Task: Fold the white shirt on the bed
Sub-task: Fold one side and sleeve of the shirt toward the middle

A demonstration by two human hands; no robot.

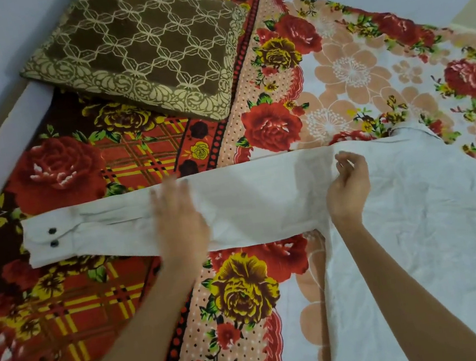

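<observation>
Shirt: white shirt [417,217] lies flat on the bed [76,316], body at R side of view, collar [411,130] toward the far edge.
Sleeve: one long sleeve [249,203] stretches straight out to the L across the red part of the floral sheet [245,294]; cuff [50,238] at its far L end, w/ two dark buttons [52,231].
L hand: left hand [179,218] lies palm-down on the mid sleeve, fingers straight & together, flat on the cloth; motion-blurred.
R hand: right hand [348,187] sits at the shoulder, where sleeve meets body; fingers curled just over the cloth. Can't tell if they pinch fabric or only touch it.
Arms: both forearms bare, reaching in from the near edge.
Pillow: brown pillow [138,51] w/ cream lattice print rests at the far L corner of the bed, well apart from the shirt.
</observation>
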